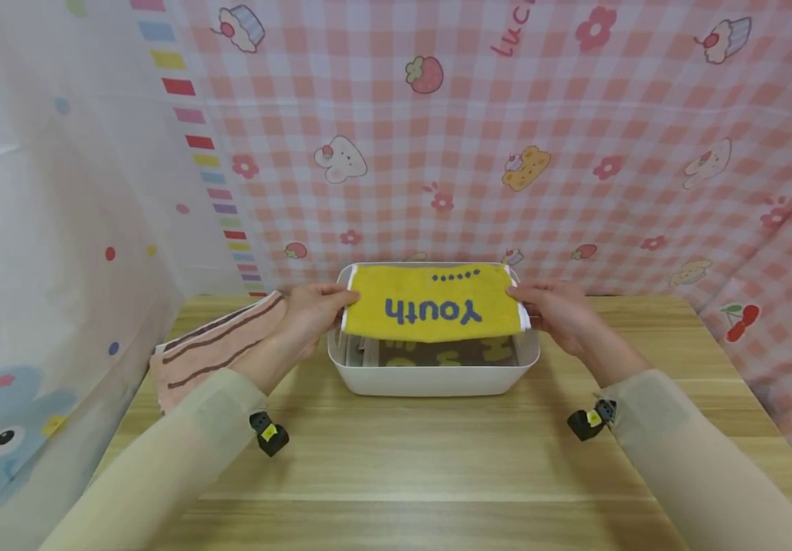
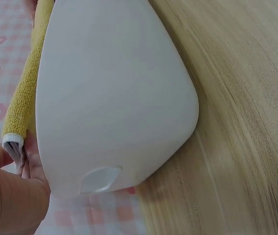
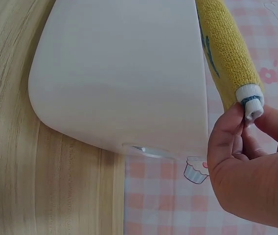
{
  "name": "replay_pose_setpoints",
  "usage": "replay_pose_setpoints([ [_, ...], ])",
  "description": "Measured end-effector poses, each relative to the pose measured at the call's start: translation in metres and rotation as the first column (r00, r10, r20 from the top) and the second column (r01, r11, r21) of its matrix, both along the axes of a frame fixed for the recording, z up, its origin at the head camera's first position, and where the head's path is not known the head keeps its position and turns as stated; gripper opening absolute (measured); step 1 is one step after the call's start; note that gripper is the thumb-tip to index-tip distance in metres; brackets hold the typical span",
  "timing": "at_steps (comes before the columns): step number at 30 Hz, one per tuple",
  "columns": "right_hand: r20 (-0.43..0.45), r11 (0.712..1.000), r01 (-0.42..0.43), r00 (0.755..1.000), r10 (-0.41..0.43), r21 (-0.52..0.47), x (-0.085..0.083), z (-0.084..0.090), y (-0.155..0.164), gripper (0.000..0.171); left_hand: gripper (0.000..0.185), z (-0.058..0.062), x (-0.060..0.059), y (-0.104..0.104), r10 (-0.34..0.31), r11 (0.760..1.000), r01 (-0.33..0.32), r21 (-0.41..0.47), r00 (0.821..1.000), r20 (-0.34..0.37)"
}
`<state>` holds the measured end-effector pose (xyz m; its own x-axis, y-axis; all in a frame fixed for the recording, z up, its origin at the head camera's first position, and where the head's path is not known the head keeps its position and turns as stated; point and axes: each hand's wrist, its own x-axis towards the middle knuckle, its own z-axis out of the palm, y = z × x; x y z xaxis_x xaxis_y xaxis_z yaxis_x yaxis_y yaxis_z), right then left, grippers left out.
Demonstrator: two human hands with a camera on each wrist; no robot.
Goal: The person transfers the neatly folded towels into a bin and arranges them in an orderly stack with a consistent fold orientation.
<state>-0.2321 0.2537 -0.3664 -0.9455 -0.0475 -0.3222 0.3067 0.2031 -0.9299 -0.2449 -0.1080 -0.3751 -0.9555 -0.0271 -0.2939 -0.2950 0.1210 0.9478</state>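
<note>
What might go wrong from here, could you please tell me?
The yellow towel is nearly as long as the white bin, so an end might catch on the rim. It is folded in layers and held only at its ends by the left hand and right hand, so it could sag or come unfolded if one slips. The left forearm overlaps the striped pink cloth in the head view, so a sleeve might nudge that.
</note>
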Motion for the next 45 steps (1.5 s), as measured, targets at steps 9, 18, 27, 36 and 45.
replay_pose_setpoints([
  [9,-0.103,0.980,0.022,0.995,-0.002,0.196,0.004,-0.002,-0.002,0.045,0.037,0.001,0.002,-0.003,0.059,0.998,-0.056,0.042,0.997,-0.059],
  [18,-0.112,0.982,0.024,0.994,-0.003,0.190,0.004,-0.001,0.001,0.045,0.036,0.002,0.003,-0.006,0.051,0.998,-0.048,0.042,0.996,-0.075],
  [27,-0.121,0.971,0.007,0.992,0.023,0.240,0.007,0.001,0.007,0.044,0.032,0.003,0.009,-0.010,0.029,0.999,-0.031,-0.019,0.991,-0.129],
  [36,-0.164,0.956,0.013,0.986,0.037,0.292,0.011,0.004,0.009,0.045,0.026,0.004,0.013,-0.026,-0.030,0.988,-0.014,-0.154,0.959,-0.280],
  [45,-0.230,0.942,0.028,0.972,0.053,0.336,0.015,0.000,0.015,0.041,0.028,0.001,0.019,-0.050,-0.053,0.957,-0.058,-0.283,0.927,-0.371],
])
